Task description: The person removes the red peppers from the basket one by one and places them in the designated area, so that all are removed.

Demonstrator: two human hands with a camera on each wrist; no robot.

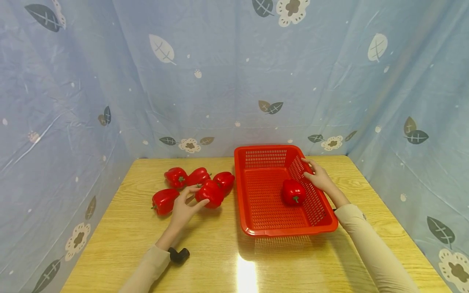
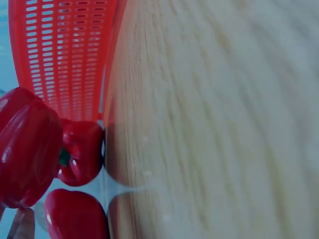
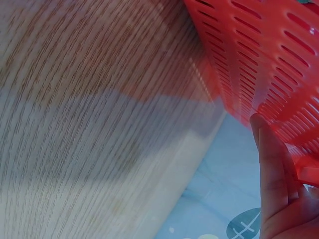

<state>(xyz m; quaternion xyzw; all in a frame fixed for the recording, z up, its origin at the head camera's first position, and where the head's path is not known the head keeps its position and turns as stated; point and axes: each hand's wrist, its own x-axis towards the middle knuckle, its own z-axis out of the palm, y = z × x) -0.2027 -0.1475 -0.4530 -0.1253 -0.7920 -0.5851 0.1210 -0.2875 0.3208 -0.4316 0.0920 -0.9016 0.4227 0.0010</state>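
Note:
My left hand [image 1: 185, 207] pinches a glossy red bell pepper [image 1: 210, 194] between thumb and fingers, left of the basket. Close up in the left wrist view, that bell pepper [image 2: 27, 149] looks raised above the tabletop, with part of a finger [image 2: 22, 226] under it. On the right, my right hand [image 1: 319, 177] grips the side rim of a red slotted plastic basket [image 1: 287, 232]. One finger [image 3: 271, 169] lies along the basket's outer wall in the right wrist view. Inside the basket sits one red bell pepper [image 1: 294, 192].
Several more red bell peppers lie about the left hand, among them one bell pepper [image 1: 165, 201] beside it and another bell pepper [image 1: 176, 177] farther back. The wooden table [image 1: 205, 264] ends against a blue patterned curtain [image 1: 220, 81] at the back and sides.

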